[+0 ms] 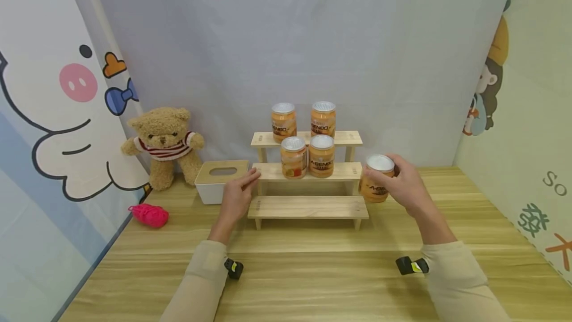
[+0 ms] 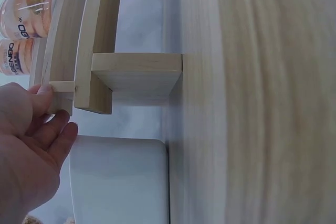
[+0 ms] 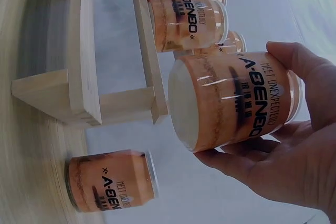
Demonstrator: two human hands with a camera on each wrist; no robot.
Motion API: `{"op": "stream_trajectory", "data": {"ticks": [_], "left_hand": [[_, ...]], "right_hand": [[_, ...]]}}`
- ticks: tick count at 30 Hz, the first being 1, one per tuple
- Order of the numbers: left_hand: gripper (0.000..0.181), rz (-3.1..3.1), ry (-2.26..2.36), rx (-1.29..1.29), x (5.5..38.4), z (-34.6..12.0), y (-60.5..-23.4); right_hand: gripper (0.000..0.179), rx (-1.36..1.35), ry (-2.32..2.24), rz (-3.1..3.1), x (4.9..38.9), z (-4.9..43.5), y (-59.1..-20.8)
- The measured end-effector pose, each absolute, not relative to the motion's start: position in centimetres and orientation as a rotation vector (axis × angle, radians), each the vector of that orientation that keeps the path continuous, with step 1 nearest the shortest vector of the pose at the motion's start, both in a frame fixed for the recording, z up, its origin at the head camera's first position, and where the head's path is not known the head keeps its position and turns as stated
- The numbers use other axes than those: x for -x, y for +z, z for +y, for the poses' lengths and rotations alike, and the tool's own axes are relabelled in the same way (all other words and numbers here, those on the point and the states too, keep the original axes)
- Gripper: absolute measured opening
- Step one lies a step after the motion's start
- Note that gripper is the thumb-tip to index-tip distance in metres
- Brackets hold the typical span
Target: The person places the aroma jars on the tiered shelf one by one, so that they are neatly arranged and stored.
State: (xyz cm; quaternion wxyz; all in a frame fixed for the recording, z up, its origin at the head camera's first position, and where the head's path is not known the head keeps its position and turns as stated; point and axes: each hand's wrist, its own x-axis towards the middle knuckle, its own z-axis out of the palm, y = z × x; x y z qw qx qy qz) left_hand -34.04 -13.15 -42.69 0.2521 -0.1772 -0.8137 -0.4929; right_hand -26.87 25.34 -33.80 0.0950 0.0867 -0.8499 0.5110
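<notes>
My right hand (image 1: 404, 183) grips an orange can (image 3: 236, 100) with a silver lid, its fingers and thumb around the sides. In the right wrist view the held can is tilted, beside the end of a three-tier wooden stand (image 1: 308, 206). Another orange can (image 3: 113, 182) stands on the table past the stand's right end; in the head view the held can largely hides it. My left hand (image 1: 235, 198) touches the left end of the middle tier with extended fingers (image 2: 65, 137). Two cans (image 1: 293, 158) stand on the middle tier, two more cans (image 1: 284, 123) on the top tier.
Left of the stand is a white tissue box (image 1: 212, 193) with a wooden lid. A teddy bear (image 1: 163, 148) sits behind it, near the left wall. Pink yarn (image 1: 150, 215) lies on the wooden table (image 1: 313, 282). A grey curtain (image 1: 304, 39) hangs behind.
</notes>
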Motion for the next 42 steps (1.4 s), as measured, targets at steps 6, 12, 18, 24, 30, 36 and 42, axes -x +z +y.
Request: {"op": "stream_trajectory", "data": {"ticks": [6,12,18,24,30,36,42], "left_hand": [[0.022,-2.205,-1.304,0.493,34.2,-13.3,-42.8],[0.021,-2.216,-1.313,0.49,34.2,-13.3,-42.9],[0.021,-2.241,-1.332,0.461,34.1,-13.3,-42.8],[0.023,-2.269,-1.368,0.445,34.0,-13.2,-42.6],[0.023,-2.269,-1.391,0.439,34.0,-13.1,-42.6],[0.022,-2.263,-1.368,0.439,34.0,-13.1,-42.6],[0.022,-2.244,-1.365,0.463,34.0,-13.1,-42.4]], "right_hand": [[0.065,-0.313,1.547,-2.525,27.0,23.7,-34.1],[0.062,-0.382,1.572,-2.524,26.9,22.0,-34.4],[0.062,-0.466,1.617,-2.527,26.9,20.1,-34.8],[0.055,-0.513,1.658,-2.51,27.1,17.7,-35.9],[0.048,-0.549,1.697,-2.495,27.7,15.1,-36.8],[0.051,-0.542,1.625,-2.487,28.2,13.0,-37.4],[0.047,-0.533,1.562,-2.491,28.4,11.7,-37.8]]}}
